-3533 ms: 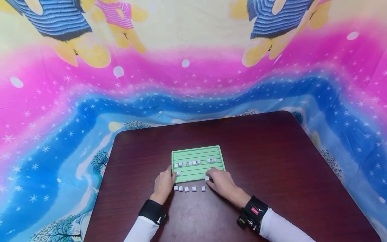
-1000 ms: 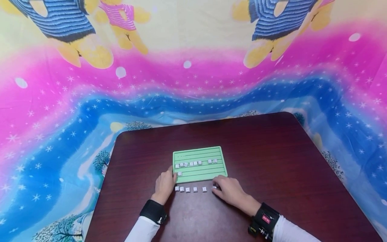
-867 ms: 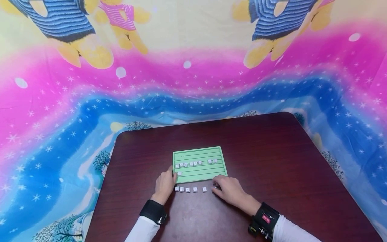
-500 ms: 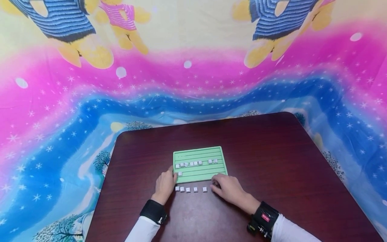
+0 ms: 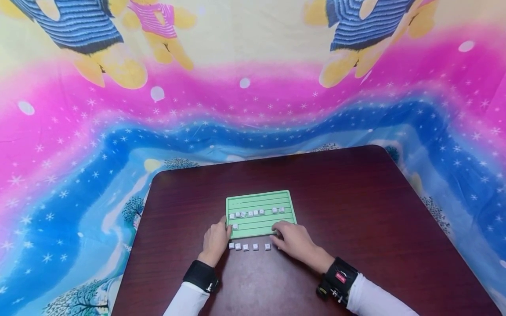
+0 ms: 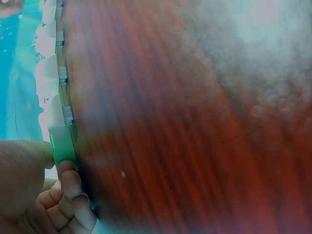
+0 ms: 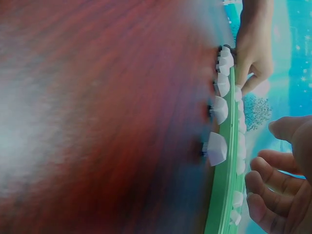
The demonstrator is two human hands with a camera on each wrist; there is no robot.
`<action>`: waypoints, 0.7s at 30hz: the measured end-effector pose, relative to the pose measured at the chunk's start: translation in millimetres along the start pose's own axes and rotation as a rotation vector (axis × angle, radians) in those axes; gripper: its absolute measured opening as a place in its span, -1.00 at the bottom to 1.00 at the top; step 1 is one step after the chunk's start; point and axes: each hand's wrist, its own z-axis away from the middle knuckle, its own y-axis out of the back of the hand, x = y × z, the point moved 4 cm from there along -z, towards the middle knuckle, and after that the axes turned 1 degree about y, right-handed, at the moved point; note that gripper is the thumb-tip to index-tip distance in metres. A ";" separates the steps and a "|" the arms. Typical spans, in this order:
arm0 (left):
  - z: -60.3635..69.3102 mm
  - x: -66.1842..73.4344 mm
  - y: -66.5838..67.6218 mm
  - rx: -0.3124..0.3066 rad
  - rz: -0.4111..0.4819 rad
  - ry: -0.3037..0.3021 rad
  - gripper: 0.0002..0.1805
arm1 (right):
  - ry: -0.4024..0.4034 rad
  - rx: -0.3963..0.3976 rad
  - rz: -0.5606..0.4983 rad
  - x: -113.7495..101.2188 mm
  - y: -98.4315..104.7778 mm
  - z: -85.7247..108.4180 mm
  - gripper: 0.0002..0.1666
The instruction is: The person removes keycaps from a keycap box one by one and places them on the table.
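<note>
Left hand [image 5: 215,239] has the board [image 5: 257,224] pinched at its left edge, thumb above and curled fingers below, as the left wrist view shows at lower left. Right hand [image 5: 294,239] has nothing in its grip: at the right edge of its own wrist view, the thumb stands well apart from loosely bent fingers.

Nearest, at the bottom of the head view, white sleeves run up to black bands, the left band [image 5: 199,275] at lower centre and the right band [image 5: 339,281] to the right of it. Above them, five white keycaps [image 5: 255,247] sit in a row on the table [image 5: 253,285], just below the board; a pale bit of something shows by the right thumb, mostly hidden.

The green board lies at lower centre, the right hand over its lower right corner; whether they touch, I cannot tell. One keycap [image 5: 235,227] rests at its left, beside the left thumb. Higher up, eight more make a row, two of them set apart at right.

Farthest, a printed cloth [image 5: 245,101] fills the upper frame.
</note>
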 end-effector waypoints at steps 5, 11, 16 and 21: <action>-0.1 -0.4 -1.1 0.000 -0.001 0.000 -0.60 | -0.009 -0.009 0.011 -4.5 0.0 -7.6 -0.77; -0.4 -1.0 -2.0 0.003 -0.001 0.001 -0.61 | -0.027 -0.023 0.012 -6.9 -4.5 -13.3 -0.74; -0.6 -1.6 -2.1 0.000 -0.003 0.007 -0.64 | -0.028 -0.025 -0.021 -10.0 -8.6 -18.6 -0.76; -0.3 -0.5 -1.1 0.008 -0.001 0.001 -0.64 | -0.022 -0.026 -0.050 -15.1 -10.4 -24.3 -0.77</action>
